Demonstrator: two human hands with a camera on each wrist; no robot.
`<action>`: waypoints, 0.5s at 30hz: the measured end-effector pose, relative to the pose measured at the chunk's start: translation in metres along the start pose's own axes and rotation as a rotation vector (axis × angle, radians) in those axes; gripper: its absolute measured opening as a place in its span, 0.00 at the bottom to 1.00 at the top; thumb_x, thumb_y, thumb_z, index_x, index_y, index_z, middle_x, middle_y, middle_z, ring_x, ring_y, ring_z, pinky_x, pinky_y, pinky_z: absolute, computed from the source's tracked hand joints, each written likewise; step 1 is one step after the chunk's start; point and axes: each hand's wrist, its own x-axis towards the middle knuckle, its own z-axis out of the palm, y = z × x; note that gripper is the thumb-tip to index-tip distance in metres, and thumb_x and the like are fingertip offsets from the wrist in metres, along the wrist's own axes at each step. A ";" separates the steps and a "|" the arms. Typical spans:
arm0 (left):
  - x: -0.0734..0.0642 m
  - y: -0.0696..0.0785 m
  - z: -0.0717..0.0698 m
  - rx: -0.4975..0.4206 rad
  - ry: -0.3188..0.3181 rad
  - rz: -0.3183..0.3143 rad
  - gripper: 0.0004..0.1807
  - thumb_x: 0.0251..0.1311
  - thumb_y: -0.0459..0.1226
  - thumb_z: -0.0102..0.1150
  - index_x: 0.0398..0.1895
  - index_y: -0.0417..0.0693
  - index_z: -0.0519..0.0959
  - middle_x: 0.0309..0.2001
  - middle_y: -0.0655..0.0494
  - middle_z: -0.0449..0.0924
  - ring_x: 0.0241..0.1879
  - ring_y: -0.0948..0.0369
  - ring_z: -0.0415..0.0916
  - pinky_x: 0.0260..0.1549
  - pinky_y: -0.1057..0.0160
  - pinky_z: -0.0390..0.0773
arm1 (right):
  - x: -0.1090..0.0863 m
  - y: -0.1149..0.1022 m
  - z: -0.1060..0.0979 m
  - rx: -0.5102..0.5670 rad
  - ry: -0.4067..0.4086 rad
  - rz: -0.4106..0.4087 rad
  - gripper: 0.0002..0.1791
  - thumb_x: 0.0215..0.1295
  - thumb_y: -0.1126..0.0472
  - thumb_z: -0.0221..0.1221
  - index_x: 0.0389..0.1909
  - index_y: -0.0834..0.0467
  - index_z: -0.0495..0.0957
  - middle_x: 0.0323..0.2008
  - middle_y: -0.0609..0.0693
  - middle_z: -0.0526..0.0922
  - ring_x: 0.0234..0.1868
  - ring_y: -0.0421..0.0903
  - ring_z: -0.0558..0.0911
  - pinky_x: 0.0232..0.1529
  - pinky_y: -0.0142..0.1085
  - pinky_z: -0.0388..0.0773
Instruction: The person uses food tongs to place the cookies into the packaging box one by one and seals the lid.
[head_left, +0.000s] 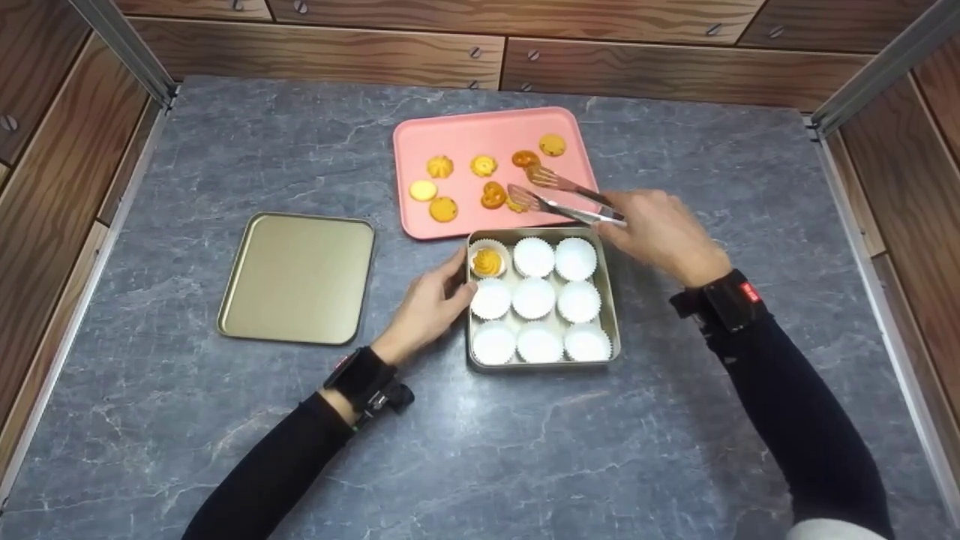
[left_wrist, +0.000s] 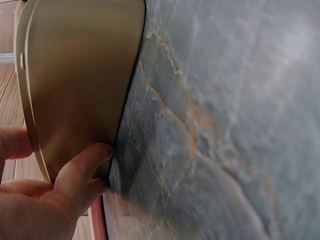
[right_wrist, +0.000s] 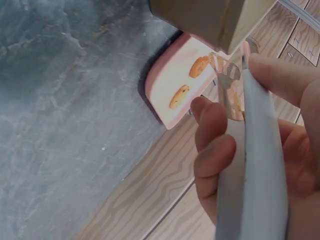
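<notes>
My right hand (head_left: 664, 232) grips metal tongs (head_left: 574, 212), their two slotted heads spread over the right part of a pink tray (head_left: 454, 133). One head overlaps a brown cookie near the pretzel-shaped cookies (head_left: 493, 196); the other partly covers a yellow cookie at the tray's front. Below the tray sits a square gold tin (head_left: 544, 366) with rows of white paper cups (head_left: 533, 298). A swirled yellow cookie (head_left: 487, 262) fills the back-left cup. My left hand (head_left: 427, 307) holds the tin by its back-left side, fingers against the outer wall in the left wrist view.
The gold square lid (head_left: 300, 277) lies flat on the grey marbled table, left of the tin. Several more cookies (head_left: 439, 166) are spread over the tray. Wood-patterned panels (head_left: 322, 52) border the table at the back and sides.
</notes>
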 end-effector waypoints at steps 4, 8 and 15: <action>0.000 0.000 -0.001 -0.006 -0.003 0.002 0.37 0.73 0.37 0.58 0.79 0.36 0.56 0.76 0.39 0.61 0.75 0.48 0.62 0.76 0.57 0.62 | 0.005 -0.005 0.000 -0.002 -0.024 -0.007 0.19 0.71 0.53 0.64 0.53 0.63 0.81 0.30 0.55 0.82 0.26 0.51 0.76 0.23 0.42 0.72; 0.000 0.000 0.000 -0.009 -0.003 0.012 0.37 0.73 0.37 0.58 0.79 0.35 0.56 0.76 0.39 0.60 0.75 0.49 0.61 0.76 0.57 0.61 | 0.006 -0.008 0.001 -0.015 -0.045 -0.006 0.18 0.72 0.53 0.64 0.51 0.64 0.81 0.30 0.55 0.82 0.26 0.51 0.76 0.23 0.42 0.73; 0.001 0.000 0.000 -0.003 -0.006 0.005 0.37 0.73 0.37 0.57 0.79 0.35 0.56 0.76 0.40 0.60 0.75 0.49 0.61 0.76 0.57 0.62 | 0.002 -0.003 0.001 -0.018 -0.019 -0.007 0.18 0.71 0.56 0.64 0.54 0.64 0.82 0.30 0.57 0.82 0.27 0.53 0.77 0.25 0.45 0.74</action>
